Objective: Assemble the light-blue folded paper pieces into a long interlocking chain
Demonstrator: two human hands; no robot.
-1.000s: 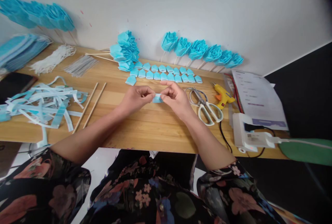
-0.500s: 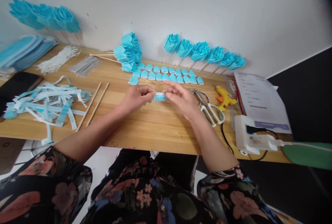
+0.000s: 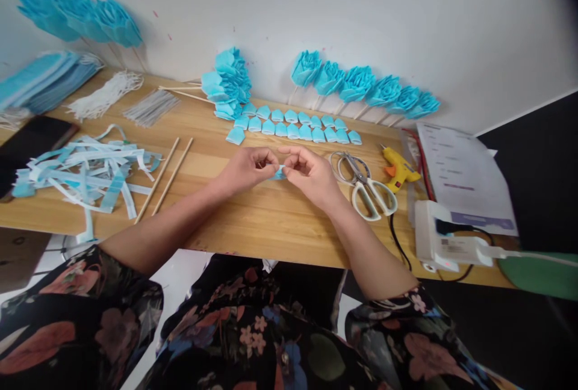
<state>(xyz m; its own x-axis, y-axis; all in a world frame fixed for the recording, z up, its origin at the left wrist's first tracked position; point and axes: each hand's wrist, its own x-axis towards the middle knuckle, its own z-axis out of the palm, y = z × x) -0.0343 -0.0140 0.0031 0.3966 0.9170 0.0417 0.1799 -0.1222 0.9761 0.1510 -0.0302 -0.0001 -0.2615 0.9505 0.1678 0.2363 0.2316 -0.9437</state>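
Observation:
My left hand (image 3: 246,168) and my right hand (image 3: 310,174) meet over the middle of the wooden table (image 3: 253,221). Both pinch a small light-blue folded piece (image 3: 279,173), which is mostly hidden between my fingertips. Beyond my hands lie two rows of several folded blue petals (image 3: 295,127). A bunch of blue petals on sticks (image 3: 228,84) lies to their left. Several finished blue paper roses (image 3: 361,86) lean against the white wall.
Scissors (image 3: 368,185) and a yellow glue gun (image 3: 400,167) lie right of my hands, then a white power strip (image 3: 440,242) and papers (image 3: 456,170). To the left lie two wooden sticks (image 3: 165,179), a heap of blue-white strips (image 3: 85,170), grey wires (image 3: 151,107), white loops (image 3: 106,94) and stacked masks (image 3: 38,80).
My hands have drawn closer together and their fingers have curled in over the blue piece, so less of it shows. The view has shifted slightly.

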